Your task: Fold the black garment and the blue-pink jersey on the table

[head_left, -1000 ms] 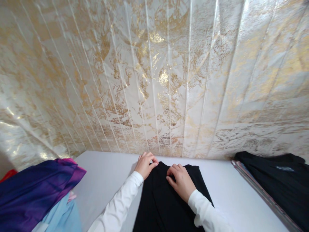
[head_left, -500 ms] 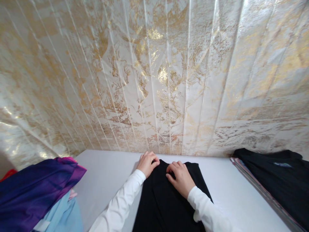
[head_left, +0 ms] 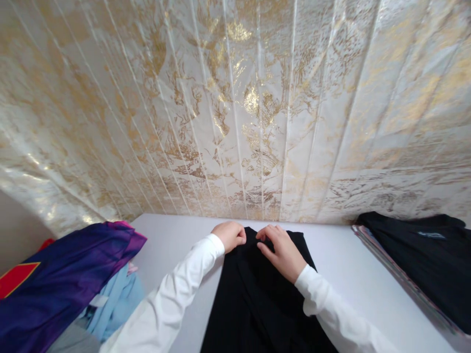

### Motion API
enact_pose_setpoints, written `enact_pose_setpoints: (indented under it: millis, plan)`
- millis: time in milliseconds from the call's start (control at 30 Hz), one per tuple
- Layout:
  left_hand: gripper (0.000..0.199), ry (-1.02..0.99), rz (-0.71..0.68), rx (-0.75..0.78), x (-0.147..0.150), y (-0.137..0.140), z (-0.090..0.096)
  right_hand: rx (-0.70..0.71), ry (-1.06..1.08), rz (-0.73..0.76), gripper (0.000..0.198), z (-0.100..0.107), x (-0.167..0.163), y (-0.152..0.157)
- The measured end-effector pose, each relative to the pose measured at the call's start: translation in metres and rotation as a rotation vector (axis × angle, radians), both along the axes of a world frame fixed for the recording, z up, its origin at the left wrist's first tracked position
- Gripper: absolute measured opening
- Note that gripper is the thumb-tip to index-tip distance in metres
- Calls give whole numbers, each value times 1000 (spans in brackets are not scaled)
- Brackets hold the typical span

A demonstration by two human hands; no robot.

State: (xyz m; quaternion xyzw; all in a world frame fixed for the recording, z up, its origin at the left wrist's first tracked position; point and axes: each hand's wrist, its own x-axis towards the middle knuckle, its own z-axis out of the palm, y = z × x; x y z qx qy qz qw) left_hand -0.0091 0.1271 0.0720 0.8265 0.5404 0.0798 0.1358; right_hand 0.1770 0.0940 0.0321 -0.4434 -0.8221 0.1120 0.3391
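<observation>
A black garment (head_left: pixel 253 294) lies lengthwise on the white table, its narrow far end close to the wall. My left hand (head_left: pixel 231 235) is closed on the cloth at the far left corner, fingers curled under and mostly hidden. Over the far end, just right of the middle, my right hand (head_left: pixel 279 249) rests with bent fingers and a gap between thumb and forefinger. No cloth shows between them. Loose creases run down the middle of the garment.
At the left, a purple and pink garment (head_left: pixel 81 274) with a red patch lies over light blue cloth (head_left: pixel 121 299). A stack topped by a folded black shirt (head_left: pixel 427 260) sits at the right. Behind the table (head_left: pixel 338 255) hangs a gold-patterned, pleated covering (head_left: pixel 235 108).
My left hand has curled from spread fingers into a closed grip on the corner. My right hand has shifted slightly, its fingers a little straighter. More creases show in the cloth. The view has tilted slightly.
</observation>
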Motion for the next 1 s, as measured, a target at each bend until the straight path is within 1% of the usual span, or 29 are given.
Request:
enact_pose_setpoints:
  millis: [67, 133, 233, 333, 400, 500, 633, 733, 867, 1000]
  plan:
    - [12, 44, -22, -22, -1, -24, 7, -42, 35, 54, 6, 6, 4, -16]
    - [16, 66, -39, -26, -3, -56, 7, -94, 48, 82, 7, 6, 10, -33]
    - [17, 65, -28, -10, -10, -102, -9, -172, 64, 86, 7, -5, 23, -53]
    - [15, 53, 34, 35, -18, -129, -31, -227, 93, 66, 8, -19, 33, -65]
    - [13, 43, 65, 59, -22, -135, -42, -241, 106, 53, 9, -25, 36, -70]
    - [13, 6, 78, 82, -25, -139, -48, -237, 108, 47, 9, -31, 37, -73]
    - [12, -16, 57, 75, -26, -142, -47, -243, 85, 50, 9, -33, 35, -73]
    - [12, -18, 69, 71, -26, -143, -47, -253, 80, 53, 9, -34, 35, -72]
    - [10, -13, 61, 93, -22, -141, -49, -263, 82, 52, 9, -35, 35, -72]
    - [13, 13, 53, 121, -21, -136, -51, -262, 83, 53, 8, -35, 35, -73]
